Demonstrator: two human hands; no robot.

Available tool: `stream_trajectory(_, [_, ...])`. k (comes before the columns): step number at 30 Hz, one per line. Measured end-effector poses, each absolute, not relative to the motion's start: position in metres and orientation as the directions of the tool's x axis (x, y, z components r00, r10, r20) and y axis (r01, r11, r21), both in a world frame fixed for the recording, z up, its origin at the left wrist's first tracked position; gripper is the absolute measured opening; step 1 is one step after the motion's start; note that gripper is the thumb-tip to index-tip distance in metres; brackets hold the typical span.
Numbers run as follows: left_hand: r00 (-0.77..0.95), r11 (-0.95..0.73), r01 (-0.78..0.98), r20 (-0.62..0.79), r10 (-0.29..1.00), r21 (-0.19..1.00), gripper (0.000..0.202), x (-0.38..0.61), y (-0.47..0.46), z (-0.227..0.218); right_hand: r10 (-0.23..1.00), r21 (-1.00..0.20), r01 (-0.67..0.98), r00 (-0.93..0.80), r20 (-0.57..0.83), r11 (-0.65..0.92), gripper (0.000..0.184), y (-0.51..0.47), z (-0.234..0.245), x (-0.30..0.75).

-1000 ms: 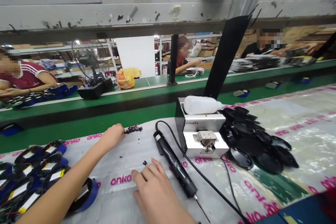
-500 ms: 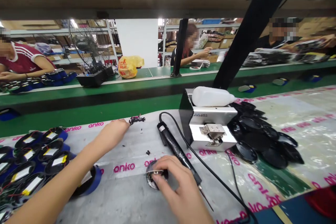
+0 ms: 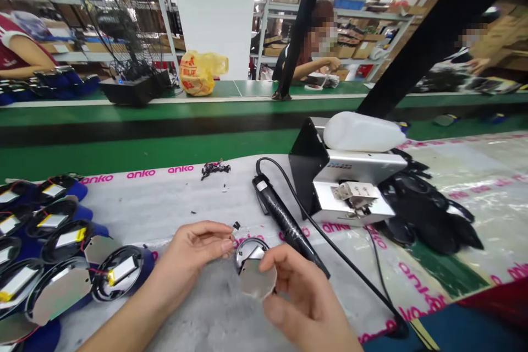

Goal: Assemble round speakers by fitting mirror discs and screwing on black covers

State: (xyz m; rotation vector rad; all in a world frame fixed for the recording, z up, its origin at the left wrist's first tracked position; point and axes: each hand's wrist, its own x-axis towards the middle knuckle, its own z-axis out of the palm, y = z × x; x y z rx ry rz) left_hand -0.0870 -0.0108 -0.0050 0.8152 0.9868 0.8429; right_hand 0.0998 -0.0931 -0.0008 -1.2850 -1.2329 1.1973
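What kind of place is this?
Probably a factory or workshop where things get put together: there are lots of similar round blue parts, a corded black tool, and another person working at the long green bench.

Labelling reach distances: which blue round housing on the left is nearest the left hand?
The rightmost blue round housing; every other one sits farther left from the left hand.

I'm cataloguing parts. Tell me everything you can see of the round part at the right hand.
The round part has a dark rim, a pale, shiny inside and, over its near side, a flat, metallic-looking grey plate. The right hand holds its right edge, over the pale sheet; whether it rests there is unclear.
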Motion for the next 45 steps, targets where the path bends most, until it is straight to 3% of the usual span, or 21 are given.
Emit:
stream_trajectory(4, [0.411,0.503,-0.24,-0.382,0.828,0.83,0.021,-0.088,-0.01,-0.011,0.973,-0.972,-0.057,-0.052,-0.225,-0.228,0.04,-0.088,0.01,0.095])
stream_trajectory(7, [0.447,0.494,-0.224,-0.362,0.818,0.84,0.018,-0.088,-0.011,-0.014,0.963,-0.954,-0.133,-0.078,-0.259,-0.267,0.041,-0.084,0.016,0.095])
stream_trajectory(13, [0.44,0.48,-0.29,-0.33,0.835,0.828,0.02,-0.086,-0.012,-0.014,0.988,-0.99,0.046,0.087,-0.131,-0.135,0.032,-0.08,0.018,0.093])
stream_trajectory(18, [0.486,0.542,-0.371,-0.339,0.805,0.754,0.017,-0.087,-0.01,-0.011,0.99,-0.989,-0.077,0.052,-0.134,-0.13,0.025,-0.075,0.016,0.086])
stream_trajectory(21, [0.498,0.55,-0.418,-0.324,0.804,0.723,0.016,-0.087,-0.009,-0.011,0.997,-0.993,0.108,0.063,0.047,0.04,0.019,-0.074,0.015,0.09])
stream_trajectory(24, [0.497,0.544,-0.435,-0.312,0.809,0.718,0.016,-0.087,-0.008,-0.011,0.984,-0.939,0.295,-0.022,0.178,0.177,0.027,-0.075,0.013,0.096])
stream_trajectory(27, [0.489,0.538,-0.447,-0.309,0.816,0.715,0.016,-0.088,-0.007,-0.012,0.987,-0.93,0.339,0.019,0.16,0.145,0.034,-0.077,0.011,0.098])
stream_trajectory(30, [0.479,0.537,-0.453,-0.313,0.82,0.712,0.017,-0.088,-0.007,-0.011,0.984,-0.943,0.317,0.11,0.14,0.099,0.021,-0.075,0.011,0.096])
stream_trajectory(32, [0.472,0.535,-0.449,-0.318,0.822,0.715,0.019,-0.088,-0.007,-0.011,0.983,-0.932,0.331,0.054,0.175,0.148,0.011,-0.072,0.012,0.094])
stream_trajectory(37, [0.455,0.513,-0.416,-0.317,0.832,0.751,0.021,-0.088,-0.008,-0.011,0.957,-0.902,0.319,-0.12,0.265,0.29,0.024,-0.067,0.012,0.088])
stream_trajectory(45, [0.469,0.415,-0.324,-0.236,0.851,0.85,0.034,-0.089,-0.01,-0.012,0.99,-0.957,0.256,0.008,0.14,0.133,0.01,-0.066,0.012,0.075])
